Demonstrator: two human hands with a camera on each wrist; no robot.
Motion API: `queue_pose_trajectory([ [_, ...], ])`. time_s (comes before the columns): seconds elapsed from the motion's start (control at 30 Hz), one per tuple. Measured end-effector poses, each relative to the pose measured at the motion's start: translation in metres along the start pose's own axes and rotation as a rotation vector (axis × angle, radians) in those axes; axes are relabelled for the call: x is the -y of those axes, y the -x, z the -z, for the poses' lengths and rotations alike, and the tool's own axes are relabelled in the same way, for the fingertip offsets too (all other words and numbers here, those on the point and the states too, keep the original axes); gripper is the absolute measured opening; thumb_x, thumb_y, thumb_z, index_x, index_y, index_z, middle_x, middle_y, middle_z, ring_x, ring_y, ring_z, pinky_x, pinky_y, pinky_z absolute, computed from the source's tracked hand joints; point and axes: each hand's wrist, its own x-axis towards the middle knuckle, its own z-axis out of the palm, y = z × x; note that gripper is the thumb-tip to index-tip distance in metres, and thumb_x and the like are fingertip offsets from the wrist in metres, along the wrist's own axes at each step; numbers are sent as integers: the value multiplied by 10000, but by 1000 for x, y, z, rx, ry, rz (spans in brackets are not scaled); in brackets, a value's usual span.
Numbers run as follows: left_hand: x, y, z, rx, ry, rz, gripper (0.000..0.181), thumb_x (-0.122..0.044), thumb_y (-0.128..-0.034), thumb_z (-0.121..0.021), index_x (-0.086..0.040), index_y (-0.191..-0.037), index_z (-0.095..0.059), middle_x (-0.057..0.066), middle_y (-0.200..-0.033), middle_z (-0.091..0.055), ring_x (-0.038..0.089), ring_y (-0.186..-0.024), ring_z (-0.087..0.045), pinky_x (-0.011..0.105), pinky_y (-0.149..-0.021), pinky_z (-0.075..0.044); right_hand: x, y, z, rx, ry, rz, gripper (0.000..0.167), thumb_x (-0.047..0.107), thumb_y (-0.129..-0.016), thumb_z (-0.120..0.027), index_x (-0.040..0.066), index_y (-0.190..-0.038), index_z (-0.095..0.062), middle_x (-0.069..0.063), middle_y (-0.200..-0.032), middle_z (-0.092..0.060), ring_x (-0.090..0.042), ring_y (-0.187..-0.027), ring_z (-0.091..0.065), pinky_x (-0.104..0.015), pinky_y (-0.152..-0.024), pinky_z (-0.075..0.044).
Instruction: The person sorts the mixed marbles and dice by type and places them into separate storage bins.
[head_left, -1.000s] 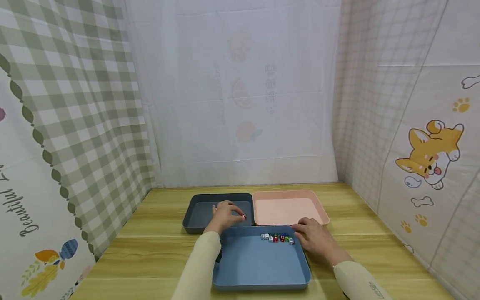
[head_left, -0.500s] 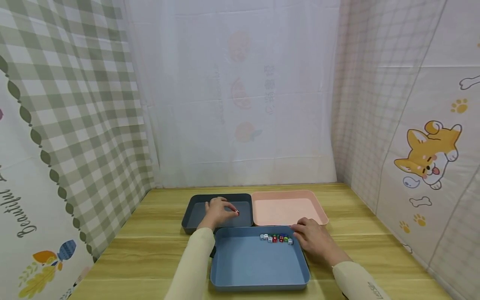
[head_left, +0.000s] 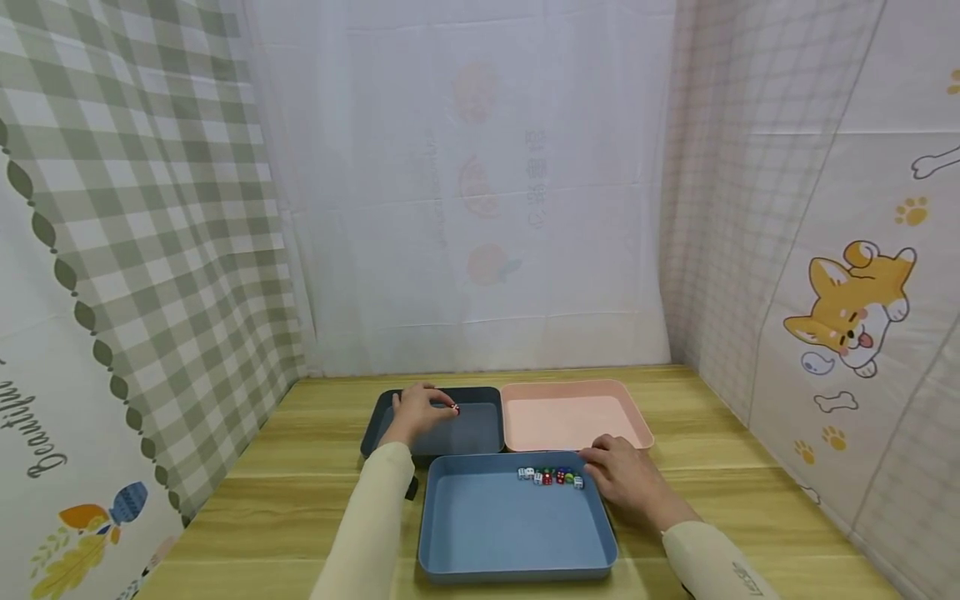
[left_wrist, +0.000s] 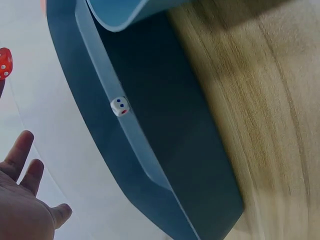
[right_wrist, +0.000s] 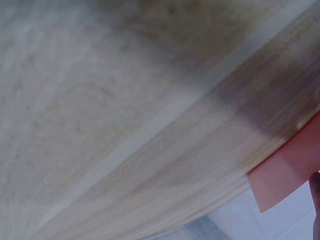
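Note:
My left hand [head_left: 417,412] pinches a red die [head_left: 455,409] with white dots above the dark blue-grey tray [head_left: 480,421]. In the left wrist view the same red die [left_wrist: 5,63] shows at the left edge, and the other fingers [left_wrist: 32,176] are spread. A white die [left_wrist: 120,106] lies inside the dark tray. My right hand [head_left: 624,475] rests at the back right corner of the blue tray [head_left: 517,533], its fingers loosely bent. Beside those fingers, several white, red, green and purple dice [head_left: 548,477] sit along the blue tray's far side.
A pink tray [head_left: 573,412] stands right of the dark tray, both behind the blue one. All are on a wood-grain table [head_left: 300,500]. Checked cloth [head_left: 210,208] hangs at the left, white cloth [head_left: 480,333] at the back and patterned cloth [head_left: 840,333] at the right.
My left hand has moved left and slightly farther back over the dark tray, carrying the red die. The right hand has stayed by the blue tray's corner.

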Motion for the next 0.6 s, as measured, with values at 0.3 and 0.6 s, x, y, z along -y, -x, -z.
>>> queue_pose_trajectory([
  [0.3,10,-3,1,-28,-3,25,142,-302,-876,-769,-175,-941,-770,171,-1457,-472,460,-1391,-289,697,-1114,-29,-1,1,-1,-6,7,8,255,215,-924,-692,119,-1155,-740,-81,-1105,-620,-279,-999,-583,-479,-900,-507],
  [0.6,32,-3,3,-74,29,63,170,-284,-887,-754,-138,-974,-767,206,-1477,-440,475,-1394,-263,681,-1113,-105,1,2,1,-55,-20,48,237,187,-928,-684,108,-1143,-744,-70,-1080,-619,-264,-966,-578,-473,-853,-506],
])
